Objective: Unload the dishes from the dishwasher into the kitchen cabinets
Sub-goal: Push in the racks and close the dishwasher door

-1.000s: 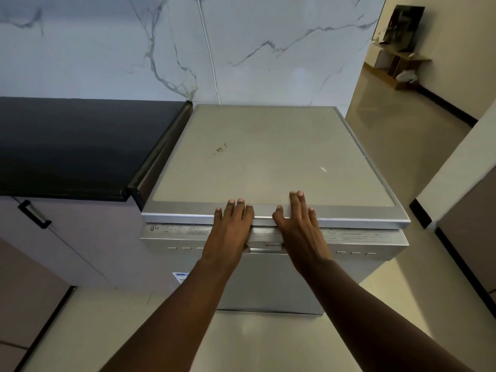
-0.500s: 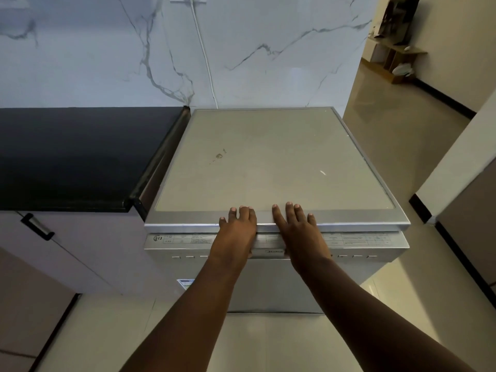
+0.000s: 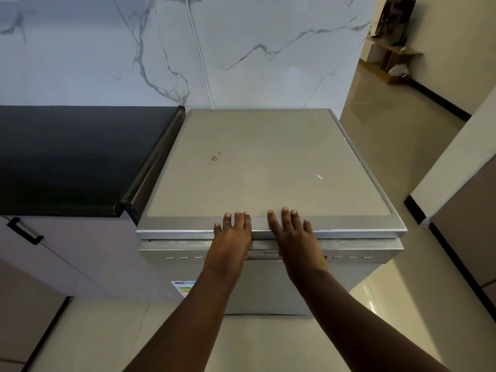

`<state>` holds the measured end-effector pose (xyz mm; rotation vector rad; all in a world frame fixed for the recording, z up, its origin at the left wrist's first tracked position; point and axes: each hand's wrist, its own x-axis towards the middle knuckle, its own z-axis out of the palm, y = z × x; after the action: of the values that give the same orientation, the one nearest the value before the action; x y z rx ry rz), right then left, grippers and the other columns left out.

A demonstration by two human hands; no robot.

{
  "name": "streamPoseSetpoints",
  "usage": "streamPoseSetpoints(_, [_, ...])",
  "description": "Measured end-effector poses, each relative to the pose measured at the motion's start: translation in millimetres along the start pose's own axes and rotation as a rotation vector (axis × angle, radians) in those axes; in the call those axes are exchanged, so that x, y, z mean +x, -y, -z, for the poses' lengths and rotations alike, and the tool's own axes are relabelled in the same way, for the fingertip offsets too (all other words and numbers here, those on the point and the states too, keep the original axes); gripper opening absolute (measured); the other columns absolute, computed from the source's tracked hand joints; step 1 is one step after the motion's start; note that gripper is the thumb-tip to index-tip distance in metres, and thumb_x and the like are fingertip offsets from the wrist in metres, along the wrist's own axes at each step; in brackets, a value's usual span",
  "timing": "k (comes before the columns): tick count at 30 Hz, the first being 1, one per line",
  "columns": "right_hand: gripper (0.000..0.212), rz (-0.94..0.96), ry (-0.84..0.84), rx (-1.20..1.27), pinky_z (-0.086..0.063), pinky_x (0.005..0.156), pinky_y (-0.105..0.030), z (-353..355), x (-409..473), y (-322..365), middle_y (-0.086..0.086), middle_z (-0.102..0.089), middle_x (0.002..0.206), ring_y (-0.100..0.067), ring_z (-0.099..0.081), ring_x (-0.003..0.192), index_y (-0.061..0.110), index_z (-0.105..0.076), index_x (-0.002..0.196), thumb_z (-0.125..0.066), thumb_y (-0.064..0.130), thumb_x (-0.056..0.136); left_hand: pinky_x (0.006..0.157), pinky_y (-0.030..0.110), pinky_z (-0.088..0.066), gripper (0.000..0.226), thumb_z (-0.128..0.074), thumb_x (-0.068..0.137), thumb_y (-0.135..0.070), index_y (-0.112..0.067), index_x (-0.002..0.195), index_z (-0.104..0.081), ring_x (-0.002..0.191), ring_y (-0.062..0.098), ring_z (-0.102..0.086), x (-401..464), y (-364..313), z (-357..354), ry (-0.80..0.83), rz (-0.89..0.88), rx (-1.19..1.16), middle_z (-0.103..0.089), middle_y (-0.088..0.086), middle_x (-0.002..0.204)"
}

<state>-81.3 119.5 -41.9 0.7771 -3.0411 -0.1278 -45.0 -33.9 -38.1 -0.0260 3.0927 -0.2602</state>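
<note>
Silver freestanding dishwasher (image 3: 268,167) at frame centre, door closed; left hand (image 3: 231,238) and right hand (image 3: 295,241) lie flat, fingers straight, on its front top edge — handle directly beneath, equally near both

Silver freestanding dishwasher (image 3: 268,167), door shut, beside black counter (image 3: 75,157).

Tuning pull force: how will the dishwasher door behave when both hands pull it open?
Dishwasher door looks like rigid metal, so likely stiff. Its smooth sheen suggests slipperiness. Left hand and right hand sit at its top edge, fingers flat; it probably swings down.
</note>
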Motion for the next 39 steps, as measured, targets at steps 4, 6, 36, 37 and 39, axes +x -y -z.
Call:
streamPoseSetpoints(4, [0.094,0.001,-0.002,0.006,-0.017,0.117,-0.049,3,-1,1,-0.023,-0.001,0.158,-0.039,-0.007,0.146,0.017,0.012,0.151,-0.059,0.009,0.090,0.111,0.052,-0.030,0.072,-0.054,0.096,-0.014,0.000,0.149,-0.007,0.140,0.042,-0.024,2,-4,3,0.037,0.016,0.009,-0.022,0.022,0.152])
streamPoseSetpoints(6, [0.093,-0.002,-0.013,0.017,-0.017,0.117,-0.049,2,-2,1,-0.023,-0.001,0.158,-0.039,-0.007,0.146,0.016,0.012,0.151,-0.058,0.008,0.091,0.112,0.053,-0.027,0.070,-0.050,0.097,-0.011,0.001,0.149,-0.006,0.141,0.044,-0.022,3,-5,6,0.046,0.019,0.015,-0.020,0.023,0.152])
streamPoseSetpoints(36, [0.087,-0.043,-0.093,0.054,-0.010,0.118,-0.053,-5,-6,10,-0.026,0.003,0.157,-0.042,-0.002,0.145,0.012,0.016,0.150,-0.049,0.001,0.092,0.103,0.050,-0.041,0.070,-0.064,0.088,-0.008,0.003,0.146,-0.025,0.132,0.044,-0.040,-1,-7,0,-0.044,0.041,0.051,-0.037,0.026,0.144])
streamPoseSetpoints(37, [0.088,-0.043,-0.098,0.053,-0.010,0.118,-0.053,-6,-6,10,-0.026,0.003,0.157,-0.042,-0.002,0.145,0.012,0.015,0.150,-0.049,0.001,0.092,0.098,0.049,-0.047,0.071,-0.071,0.083,-0.010,0.002,0.143,-0.035,0.126,0.042,-0.048,-2,-7,3,-0.063,0.054,0.068,-0.046,0.024,0.139])
streamPoseSetpoints(39, [0.088,-0.043,-0.111,0.063,-0.010,0.117,-0.053,-7,-6,10,-0.026,0.002,0.157,-0.042,-0.002,0.145,0.012,0.015,0.150,-0.050,0.000,0.092,0.100,0.050,-0.045,0.070,-0.068,0.085,-0.008,0.002,0.144,-0.031,0.128,0.043,-0.046,-3,-7,3,-0.076,0.067,0.088,-0.043,0.025,0.142])
